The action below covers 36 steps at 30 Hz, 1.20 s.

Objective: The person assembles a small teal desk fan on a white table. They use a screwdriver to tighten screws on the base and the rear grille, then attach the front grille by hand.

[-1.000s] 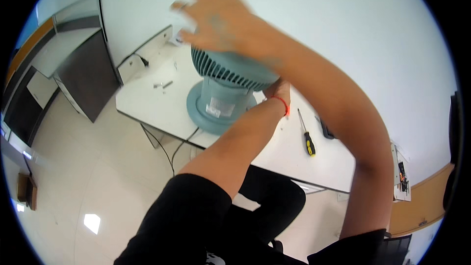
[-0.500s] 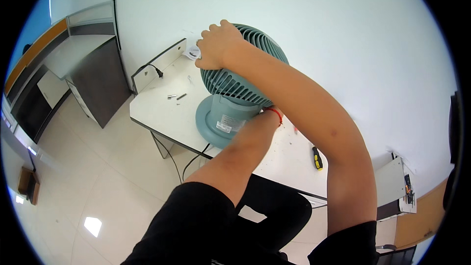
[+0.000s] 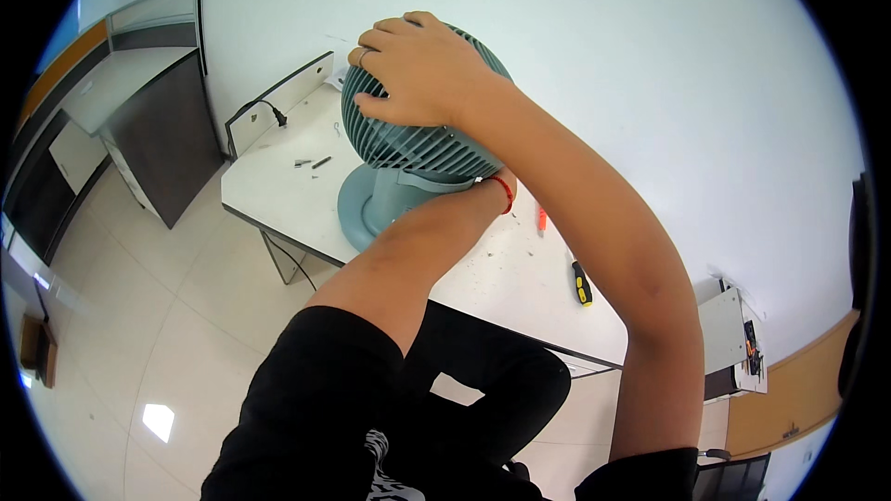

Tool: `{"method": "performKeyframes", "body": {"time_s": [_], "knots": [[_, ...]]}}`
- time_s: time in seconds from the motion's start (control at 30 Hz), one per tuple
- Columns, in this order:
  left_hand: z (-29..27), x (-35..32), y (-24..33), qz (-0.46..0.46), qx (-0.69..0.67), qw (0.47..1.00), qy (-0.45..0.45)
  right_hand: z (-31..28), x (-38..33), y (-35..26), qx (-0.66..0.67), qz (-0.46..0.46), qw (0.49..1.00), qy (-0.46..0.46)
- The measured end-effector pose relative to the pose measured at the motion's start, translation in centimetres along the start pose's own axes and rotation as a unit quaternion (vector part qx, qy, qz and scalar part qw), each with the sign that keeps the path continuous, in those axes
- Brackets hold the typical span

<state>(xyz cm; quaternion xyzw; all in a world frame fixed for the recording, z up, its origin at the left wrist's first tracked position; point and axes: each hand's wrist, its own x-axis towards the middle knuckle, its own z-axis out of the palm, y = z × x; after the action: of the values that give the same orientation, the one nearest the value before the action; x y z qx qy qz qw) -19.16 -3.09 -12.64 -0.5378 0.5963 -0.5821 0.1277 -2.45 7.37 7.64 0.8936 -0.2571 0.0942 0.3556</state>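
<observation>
A grey-green table fan (image 3: 380, 144) stands upright on the white desk, its round base (image 3: 355, 209) partly covered by my left forearm. Across the top of its slatted cage lies my right hand (image 3: 418, 65), fingers curved over the slats and thumb apart, gripping the fan head. My left hand (image 3: 507, 176) reaches round the lower right of the cage. Only its wrist side shows, with a red cord bracelet (image 3: 504, 193); its fingers are hidden behind the fan and my right arm.
On the desk (image 3: 520, 288) lie a black-and-yellow screwdriver (image 3: 581, 286), a red tool (image 3: 542, 219) and small metal pieces (image 3: 321, 163). A black plug (image 3: 278, 117) hangs over the low back panel. A wall rises behind; another desk (image 3: 148, 83) stands at left.
The fan head now shows more of its slats on the near side. My right hand has shifted from the rim further over the cage, fingers more spread. The whole view has moved slightly.
</observation>
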Motion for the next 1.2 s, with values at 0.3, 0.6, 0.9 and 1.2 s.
{"method": "performKeyframes", "body": {"time_s": [0.3,0.6,0.9,1.2], "knots": [[0.9,-0.8,1.1,0.080,-0.188,0.976,0.076,-1.1,-2.1,1.3,0.044,-0.025,0.992,0.115],[0.5,-8.0,-3.5,0.390,-0.457,0.744,0.292,-1.5,-4.5,3.0,0.121,-0.030,0.984,0.131],[7.8,-17.9,-22.1,0.221,-0.663,0.420,0.579,0.3,-7.6,5.3,0.174,-0.035,0.970,0.164],[25.7,-11.4,-25.5,-0.254,-0.832,0.438,0.225,2.0,-9.4,6.0,0.216,-0.043,0.947,0.234]]}}
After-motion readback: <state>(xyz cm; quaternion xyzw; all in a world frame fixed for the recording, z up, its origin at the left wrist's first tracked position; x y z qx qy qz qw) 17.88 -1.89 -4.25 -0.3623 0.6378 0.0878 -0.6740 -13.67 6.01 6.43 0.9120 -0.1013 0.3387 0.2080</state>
